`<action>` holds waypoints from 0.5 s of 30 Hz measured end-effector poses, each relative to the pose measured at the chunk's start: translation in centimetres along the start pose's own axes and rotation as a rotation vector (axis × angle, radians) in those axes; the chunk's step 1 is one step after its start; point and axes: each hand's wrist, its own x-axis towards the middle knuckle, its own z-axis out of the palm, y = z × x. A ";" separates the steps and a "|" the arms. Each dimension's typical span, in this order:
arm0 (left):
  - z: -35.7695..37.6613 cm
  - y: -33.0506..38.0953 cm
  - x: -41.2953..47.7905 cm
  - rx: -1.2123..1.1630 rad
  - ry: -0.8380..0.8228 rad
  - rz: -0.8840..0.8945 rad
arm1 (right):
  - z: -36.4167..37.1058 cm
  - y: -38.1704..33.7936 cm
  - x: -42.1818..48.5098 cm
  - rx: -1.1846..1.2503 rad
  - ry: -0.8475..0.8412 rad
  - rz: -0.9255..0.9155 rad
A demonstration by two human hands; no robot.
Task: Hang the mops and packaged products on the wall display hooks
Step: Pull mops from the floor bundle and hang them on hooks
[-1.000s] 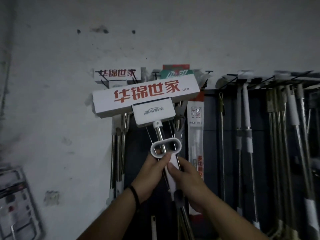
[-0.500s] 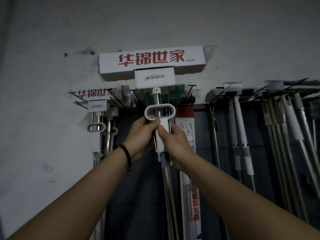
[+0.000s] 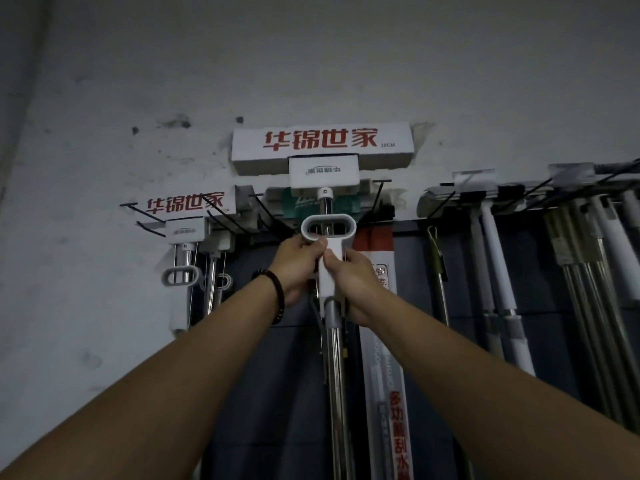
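**Mop held high above the hooks, not yet hung.**
Left hand (image 3: 299,263) and right hand (image 3: 355,277) both have fingers curled tight round the mop (image 3: 327,278) sleeve, just under its loop. The head lies against the wall (image 3: 311,64), above the panel (image 3: 460,271) top edge. Risks: on lowering, the head misses a hook (image 3: 381,181) and drops; the shaft snags the green pack (image 3: 298,206) behind; the sleeve slides in the grip.

Red-lettered boxed mops: two, the held mop (image 3: 322,147) upper centre and the hung mop (image 3: 185,204) centre left. Hands: two, left hand (image 3: 298,265) and right hand (image 3: 356,278). One packaged product (image 3: 391,393); one bracelet (image 3: 275,292).
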 end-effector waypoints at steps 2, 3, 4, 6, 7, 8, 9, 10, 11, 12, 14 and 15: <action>0.1 -1.2 0.2 0.014 0.010 -0.023 | -0.4 1.2 0.1 -0.011 -0.006 0.009; 0.1 -1.8 0.4 0.020 0.010 -0.034 | -0.5 1.8 0.1 -0.014 -0.010 0.014; -0.1 -2.4 0.4 0.022 0.010 -0.047 | -0.5 2.5 0.2 -0.012 -0.012 0.023; -0.5 -3.7 0.3 0.024 0.015 -0.072 | -0.4 3.9 0.2 -0.007 -0.022 0.047; -0.8 -4.3 0.3 0.025 0.017 -0.084 | -0.3 4.5 0.0 -0.019 -0.031 0.058; -1.1 -4.9 0.2 0.028 0.018 -0.097 | -0.3 5.0 0.0 -0.040 -0.036 0.064; -1.2 -5.4 0.2 0.027 0.018 -0.108 | -0.2 5.5 -0.1 -0.069 -0.030 0.062; -1.3 -5.8 0.2 0.022 0.020 -0.117 | -0.1 5.8 -0.2 -0.097 -0.018 0.053; -1.3 -6.1 0.2 0.014 0.023 -0.122 | -0.1 6.2 -0.2 -0.122 -0.002 0.045; -1.2 -6.4 0.2 0.012 0.024 -0.125 | -0.1 6.5 -0.1 -0.149 0.014 0.039; -1.1 -6.8 0.4 0.026 0.022 -0.131 | -0.2 6.9 0.4 -0.238 0.025 0.045; -1.1 -7.2 0.6 0.035 0.024 -0.134 | -0.2 6.9 0.7 -0.290 0.014 0.058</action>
